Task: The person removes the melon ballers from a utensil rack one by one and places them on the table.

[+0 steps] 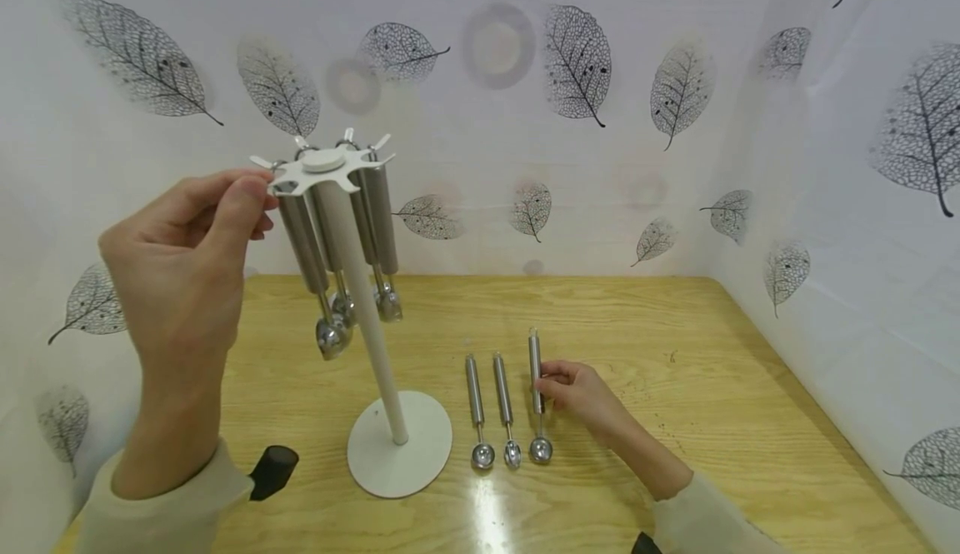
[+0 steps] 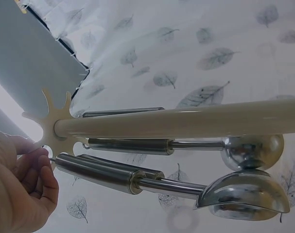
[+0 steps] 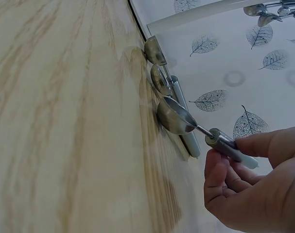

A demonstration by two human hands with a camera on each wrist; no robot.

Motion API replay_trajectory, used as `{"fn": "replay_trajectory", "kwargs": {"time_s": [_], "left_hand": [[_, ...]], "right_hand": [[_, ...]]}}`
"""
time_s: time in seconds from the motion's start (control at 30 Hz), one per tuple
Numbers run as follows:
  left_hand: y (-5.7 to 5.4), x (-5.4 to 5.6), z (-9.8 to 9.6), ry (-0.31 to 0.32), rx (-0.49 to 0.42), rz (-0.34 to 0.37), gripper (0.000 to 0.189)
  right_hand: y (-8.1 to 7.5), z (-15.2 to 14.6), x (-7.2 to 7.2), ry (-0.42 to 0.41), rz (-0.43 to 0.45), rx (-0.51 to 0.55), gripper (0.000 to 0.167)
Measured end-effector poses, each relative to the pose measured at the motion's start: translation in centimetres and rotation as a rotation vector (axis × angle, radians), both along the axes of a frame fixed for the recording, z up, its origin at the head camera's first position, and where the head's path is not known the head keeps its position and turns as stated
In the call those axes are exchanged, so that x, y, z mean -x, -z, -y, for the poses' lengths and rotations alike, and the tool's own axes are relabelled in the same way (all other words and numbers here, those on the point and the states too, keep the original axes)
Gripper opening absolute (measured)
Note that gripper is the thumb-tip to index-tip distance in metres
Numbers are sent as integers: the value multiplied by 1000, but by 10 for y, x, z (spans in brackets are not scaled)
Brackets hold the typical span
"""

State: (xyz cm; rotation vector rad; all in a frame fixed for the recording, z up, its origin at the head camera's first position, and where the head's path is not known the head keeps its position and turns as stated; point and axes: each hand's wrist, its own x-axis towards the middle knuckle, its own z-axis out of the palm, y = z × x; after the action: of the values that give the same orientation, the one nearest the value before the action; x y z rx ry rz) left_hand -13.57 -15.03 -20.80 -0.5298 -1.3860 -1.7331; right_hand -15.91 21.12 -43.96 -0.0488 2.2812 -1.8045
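Observation:
Near the top of a white rotating-style rack [image 1: 360, 287], my left hand [image 1: 183, 262] pinches one of its prongs beside a hanging scoop's ring. Several steel scoops [image 2: 98, 172] hang from the prongs, bowls down. Over the table, my right hand [image 1: 581, 396] pinches the handle of a steel scoop [image 3: 176, 116] between thumb and fingers. Its handle is raised, and the bowl is at the tabletop; contact is unclear. Left of it lie a round-bowled scoop [image 1: 476, 404] and a narrower oval-bowled scoop [image 1: 504, 396], side by side.
The rack's round white base [image 1: 375, 462] stands on the wooden table [image 1: 712, 387]. A leaf-patterned white curtain [image 1: 465, 146] encloses the back and sides. Black wrist-camera parts [image 1: 273, 471] show at the sleeves.

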Motion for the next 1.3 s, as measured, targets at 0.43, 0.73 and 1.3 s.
{"fn": "replay_trajectory", "kwargs": {"time_s": [0.43,0.73,1.3], "left_hand": [[0,0,0,22,-30,6,24],[1,0,0,27,-36,9,24],[0,-1,1,25,-31,9,24]], "right_hand": [[7,5,2,-6,37,-43,38],[5,11,1,8,35,-82,26],[-1,26,6,-13,-31,-231,18]]}}
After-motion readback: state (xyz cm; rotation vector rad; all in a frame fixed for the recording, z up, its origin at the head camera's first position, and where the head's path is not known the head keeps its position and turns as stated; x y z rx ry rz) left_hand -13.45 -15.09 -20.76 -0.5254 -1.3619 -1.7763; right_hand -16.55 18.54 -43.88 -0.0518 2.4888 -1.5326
